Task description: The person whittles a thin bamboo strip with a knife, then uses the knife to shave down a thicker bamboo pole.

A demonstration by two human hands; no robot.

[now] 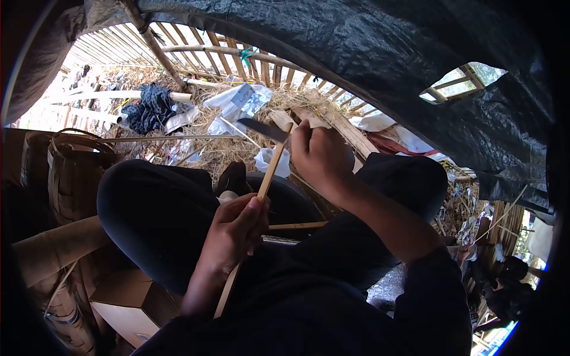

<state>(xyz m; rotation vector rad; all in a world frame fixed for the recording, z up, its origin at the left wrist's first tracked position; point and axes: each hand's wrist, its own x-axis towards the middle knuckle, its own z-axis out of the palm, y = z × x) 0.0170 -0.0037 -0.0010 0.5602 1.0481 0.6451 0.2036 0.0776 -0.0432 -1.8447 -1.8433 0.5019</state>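
A thin bamboo strip [272, 169] slants across my lap, its lower end passing under my left forearm. My left hand [237, 225] is closed around its middle, thumb along the strip. In my right hand [320, 153], fingers wrapped round the handle, is a knife [264, 129] with a dark blade pointing left. The blade meets the strip close to its upper end. The knife's handle is mostly hidden inside my fist.
My crossed legs [154, 219] surround the work. At left are woven baskets [77, 172], a thick bamboo pole [59, 249] and a cardboard box [127, 302]. Ahead lie straw, plastic litter and a dark cloth [151, 110]. A black tarp [356, 53] hangs overhead. Another person [504, 291] is at far right.
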